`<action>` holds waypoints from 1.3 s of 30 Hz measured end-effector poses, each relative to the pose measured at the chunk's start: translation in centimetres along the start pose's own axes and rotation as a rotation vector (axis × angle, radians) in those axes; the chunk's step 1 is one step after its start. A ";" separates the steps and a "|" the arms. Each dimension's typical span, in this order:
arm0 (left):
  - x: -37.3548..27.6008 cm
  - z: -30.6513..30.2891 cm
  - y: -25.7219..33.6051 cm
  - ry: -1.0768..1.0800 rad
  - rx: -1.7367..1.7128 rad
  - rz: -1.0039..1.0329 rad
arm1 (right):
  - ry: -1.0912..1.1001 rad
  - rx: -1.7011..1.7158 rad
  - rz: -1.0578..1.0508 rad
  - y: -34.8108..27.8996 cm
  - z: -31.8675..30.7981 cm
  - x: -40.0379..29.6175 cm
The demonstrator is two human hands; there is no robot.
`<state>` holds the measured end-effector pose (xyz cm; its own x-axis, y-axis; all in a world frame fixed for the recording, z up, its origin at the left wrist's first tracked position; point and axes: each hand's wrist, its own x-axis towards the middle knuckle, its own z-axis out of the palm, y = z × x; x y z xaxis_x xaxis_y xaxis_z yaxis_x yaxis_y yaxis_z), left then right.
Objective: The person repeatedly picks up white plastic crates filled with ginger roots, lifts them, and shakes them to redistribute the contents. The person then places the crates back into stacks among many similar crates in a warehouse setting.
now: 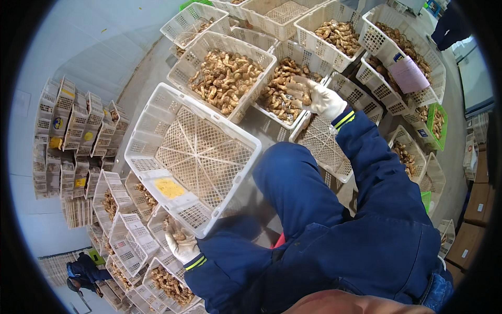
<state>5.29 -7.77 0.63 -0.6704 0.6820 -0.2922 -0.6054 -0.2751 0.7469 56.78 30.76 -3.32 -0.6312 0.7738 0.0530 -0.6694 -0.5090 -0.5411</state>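
Observation:
My right hand (321, 97), in a white glove with brown-stained fingers, reaches over brown mushrooms (280, 96) in a white plastic crate; whether it grips one is unclear. My left hand (182, 243), gloved alike, is low at the left, beside the near corner of an empty white crate (196, 151) with a mesh bottom and a yellow label. Its fingers are curled and brown at the tips; I cannot tell whether a mushroom lies in them. Beyond the empty crate stands a fuller crate of mushrooms (227, 80).
More mushroom crates stand ahead (337, 37), at the right (404, 157) and at the lower left (170, 284). Stacked crates (76, 117) line the left wall. A person (84, 271) bends at the lower left; another (453, 25) is at the top right. Cardboard boxes (466, 243) stand far right.

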 end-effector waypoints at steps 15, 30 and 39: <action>0.2 0.9 -0.3 0.021 -0.011 0.045 | 0.956 -1.378 -0.477 -9.0 -6.6 27.2; -4.5 7.8 -0.9 -0.214 -0.532 -0.065 | -0.460 -0.736 0.416 14.1 25.1 14.0; -7.8 5.2 -2.0 -0.278 -0.470 -0.016 | -0.597 -1.405 -0.022 29.3 34.5 2.5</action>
<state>13.99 -9.02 4.47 -0.5592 0.8247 -0.0847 -0.7839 -0.4928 0.3778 22.09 4.80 9.90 -0.9176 0.3404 0.2055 0.0042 0.5251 -0.8511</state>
